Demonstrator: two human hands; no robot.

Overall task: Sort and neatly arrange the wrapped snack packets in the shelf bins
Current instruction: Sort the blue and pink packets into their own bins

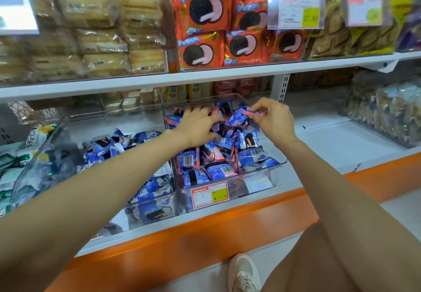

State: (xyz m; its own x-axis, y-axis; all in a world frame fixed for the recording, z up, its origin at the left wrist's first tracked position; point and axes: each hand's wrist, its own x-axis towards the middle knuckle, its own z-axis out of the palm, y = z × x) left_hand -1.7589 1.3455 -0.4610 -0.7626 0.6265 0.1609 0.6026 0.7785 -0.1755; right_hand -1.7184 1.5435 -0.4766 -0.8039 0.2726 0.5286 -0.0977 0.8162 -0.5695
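right hand (273,121) pinches crimped end of blue-pink packet (241,120), held just above heap (218,155) at 12 o'clock end of clear bin (257,184). left hand (198,125) lies on heap at packet's 9 o'clock, fingertips buried, grip cannot tell. risk: thin pinch on slick crimp slips, packet lands crooked; left hand's push spills heap over bin wall. packet long axis about 8-to-2 o'clock, pinched end toward 2.
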